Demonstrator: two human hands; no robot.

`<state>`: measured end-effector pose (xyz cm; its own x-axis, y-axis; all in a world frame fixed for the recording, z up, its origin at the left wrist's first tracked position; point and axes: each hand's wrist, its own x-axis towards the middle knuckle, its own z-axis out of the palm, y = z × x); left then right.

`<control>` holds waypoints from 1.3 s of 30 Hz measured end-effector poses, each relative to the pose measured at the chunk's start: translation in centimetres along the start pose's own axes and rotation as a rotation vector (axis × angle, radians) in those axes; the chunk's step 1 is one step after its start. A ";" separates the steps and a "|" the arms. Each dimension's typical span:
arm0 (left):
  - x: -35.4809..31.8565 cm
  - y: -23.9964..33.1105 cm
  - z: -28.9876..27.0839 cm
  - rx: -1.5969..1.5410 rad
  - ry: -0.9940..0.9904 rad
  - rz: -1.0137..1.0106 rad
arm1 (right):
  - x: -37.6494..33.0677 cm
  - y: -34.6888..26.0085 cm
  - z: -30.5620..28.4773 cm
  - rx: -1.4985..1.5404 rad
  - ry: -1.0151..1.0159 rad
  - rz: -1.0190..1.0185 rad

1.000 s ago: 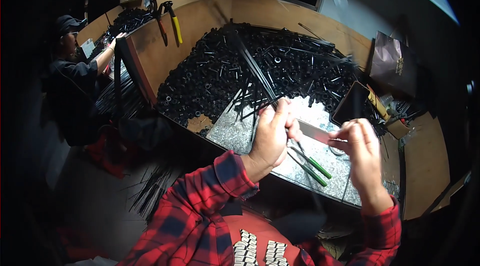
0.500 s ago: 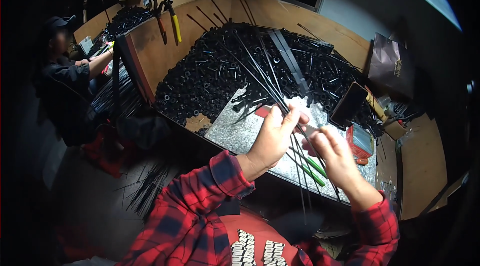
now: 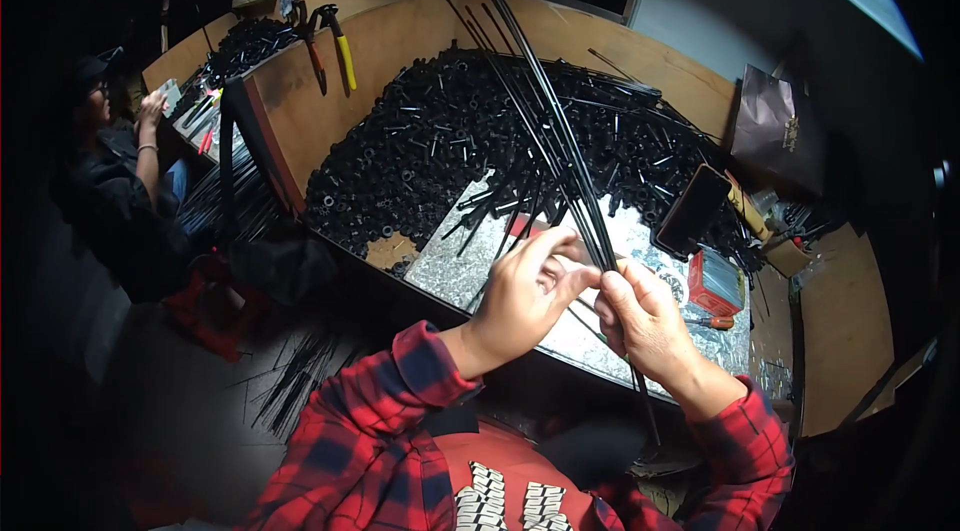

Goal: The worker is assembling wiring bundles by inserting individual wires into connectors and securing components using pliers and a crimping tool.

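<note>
Your left hand (image 3: 527, 293) and right hand (image 3: 640, 316) meet above the near edge of the metal work plate (image 3: 450, 266). Both are closed around a bundle of thin black rods (image 3: 560, 146), pinched between thumb and fingers. The rods run up and away from you, over the heap of small black tubes (image 3: 420, 156) inside the wooden tray (image 3: 400, 36)

The rods (image 3: 560, 146) vanish behind the right hand (image 3: 645, 321), their lower ends hidden; the left hand (image 3: 525, 296) covers what its fingertips pinch; the co-worker's (image 3: 120, 181) work too small to tell
</note>
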<state>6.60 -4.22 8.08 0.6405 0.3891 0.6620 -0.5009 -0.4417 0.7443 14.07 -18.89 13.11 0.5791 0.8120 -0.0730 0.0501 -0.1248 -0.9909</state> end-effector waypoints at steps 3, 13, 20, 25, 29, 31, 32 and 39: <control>-0.7 -0.8 -1.5 0.498 0.177 0.549 | -0.5 0.1 -0.5 -0.049 0.017 -0.012; 3.6 -0.5 -2.4 0.444 0.256 0.117 | -2.4 -1.4 1.4 -0.491 -0.076 -0.312; 4.3 -0.1 -3.4 0.453 0.254 0.112 | -2.3 -1.3 1.3 -0.524 -0.071 -0.294; 5.9 -0.2 -4.5 -0.177 0.440 0.000 | -2.6 -1.4 1.2 -0.496 -0.155 -0.296; 4.3 0.4 -5.4 0.317 0.237 0.165 | -2.8 -0.5 1.1 -0.337 -0.245 -0.110; 5.6 -0.7 -6.2 0.038 0.379 -0.101 | -3.2 -0.6 0.8 -0.320 -0.262 -0.091; 5.3 -0.6 -6.4 0.098 0.343 -0.036 | -3.3 -0.8 0.6 -0.307 -0.278 -0.078; 5.3 0.1 -6.3 0.077 0.192 -0.039 | -2.8 1.9 -0.7 -0.223 -0.167 -0.103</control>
<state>6.24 2.92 12.16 0.5321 0.5512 0.6427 -0.4272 -0.4805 0.7659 13.08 -21.79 11.49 0.4211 0.9070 -0.0090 0.2899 -0.1440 -0.9461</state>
